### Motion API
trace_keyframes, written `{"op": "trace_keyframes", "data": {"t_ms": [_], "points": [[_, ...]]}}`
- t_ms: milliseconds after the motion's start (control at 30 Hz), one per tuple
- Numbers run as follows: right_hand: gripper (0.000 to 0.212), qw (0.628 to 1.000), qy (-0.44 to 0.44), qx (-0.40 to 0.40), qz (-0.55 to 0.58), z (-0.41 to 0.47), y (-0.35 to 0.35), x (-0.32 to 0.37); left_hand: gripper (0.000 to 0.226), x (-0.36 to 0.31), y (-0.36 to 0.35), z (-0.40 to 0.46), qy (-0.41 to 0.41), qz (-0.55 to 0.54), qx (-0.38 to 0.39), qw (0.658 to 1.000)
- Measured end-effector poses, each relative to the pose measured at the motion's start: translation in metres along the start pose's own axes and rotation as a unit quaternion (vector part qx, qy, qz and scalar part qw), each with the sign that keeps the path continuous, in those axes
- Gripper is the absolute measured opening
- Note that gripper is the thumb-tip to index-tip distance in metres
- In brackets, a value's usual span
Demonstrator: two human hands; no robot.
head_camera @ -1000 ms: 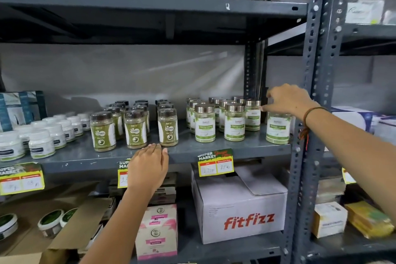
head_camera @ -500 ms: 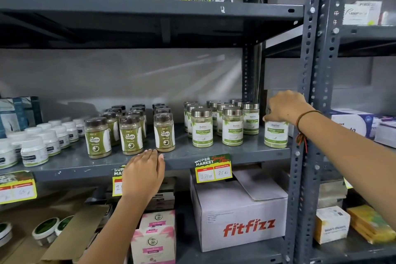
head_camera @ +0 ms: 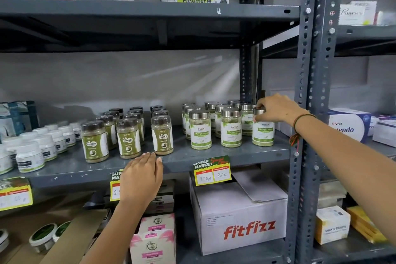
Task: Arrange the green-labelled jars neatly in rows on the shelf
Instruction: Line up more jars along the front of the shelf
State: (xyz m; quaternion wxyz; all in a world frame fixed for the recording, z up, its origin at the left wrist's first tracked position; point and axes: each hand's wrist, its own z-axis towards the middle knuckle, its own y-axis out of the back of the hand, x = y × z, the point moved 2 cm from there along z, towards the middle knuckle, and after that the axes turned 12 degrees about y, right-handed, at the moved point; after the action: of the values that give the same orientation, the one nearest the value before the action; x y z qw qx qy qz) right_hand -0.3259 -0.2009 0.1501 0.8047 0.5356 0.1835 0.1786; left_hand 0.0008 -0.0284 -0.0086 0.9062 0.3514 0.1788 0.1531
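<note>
Fingers of the right hand (head_camera: 276,109) clamp the silver lid of a green-labelled jar (head_camera: 263,128) standing upright near the right end of the grey shelf (head_camera: 246,154), just beside two rows of matching jars (head_camera: 216,126). The left hand (head_camera: 140,176) rests flat, fingers together, on the shelf's front edge.

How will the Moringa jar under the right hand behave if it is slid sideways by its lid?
The Moringa jar is tall and narrow, so pushing at its steel lid may tip it. Filled with powder, it probably feels fairly heavy. The right hand grips high; pushing lower seems safer.
</note>
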Motion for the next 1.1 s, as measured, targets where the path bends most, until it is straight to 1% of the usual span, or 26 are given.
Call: {"op": "trace_keyframes", "data": {"t_ms": [200,500,600,667,733,767,867,933,1100], "points": [[0.065,0.998,0.015,0.007,0.068,0.005,-0.004,-0.005,0.049,0.001,0.000,0.001,0.002,0.000,0.012,1.000],[0.061,0.997,0.034,-0.014,0.074,0.010,-0.013,-0.014,0.047,0.001,0.001,0.000,0.001,0.001,0.001,1.000],[0.073,0.996,0.037,-0.029,0.081,0.012,-0.014,-0.012,0.047,0.000,0.001,0.000,0.002,0.002,0.004,1.000],[0.078,0.992,0.052,-0.075,0.083,0.013,-0.013,-0.004,0.046,0.000,0.002,0.000,0.003,0.004,0.003,1.000],[0.080,0.986,0.086,-0.114,0.083,0.016,-0.011,0.010,0.044,-0.001,0.003,-0.001,0.004,0.003,0.002,1.000],[0.081,0.984,0.104,-0.117,0.088,0.017,-0.010,0.017,0.043,-0.001,0.003,-0.001,0.003,0.003,0.003,1.000],[0.087,0.981,0.133,-0.094,0.103,0.024,-0.011,0.037,0.042,-0.001,0.003,0.000,0.004,0.004,0.005,1.000],[0.086,0.981,0.145,-0.086,0.094,0.028,-0.014,0.047,0.040,0.000,0.002,0.000,0.006,0.005,0.004,1.000],[0.072,0.983,0.160,-0.070,0.051,0.033,-0.018,0.059,0.039,0.002,0.001,0.001,0.006,0.006,0.009,1.000]]}}
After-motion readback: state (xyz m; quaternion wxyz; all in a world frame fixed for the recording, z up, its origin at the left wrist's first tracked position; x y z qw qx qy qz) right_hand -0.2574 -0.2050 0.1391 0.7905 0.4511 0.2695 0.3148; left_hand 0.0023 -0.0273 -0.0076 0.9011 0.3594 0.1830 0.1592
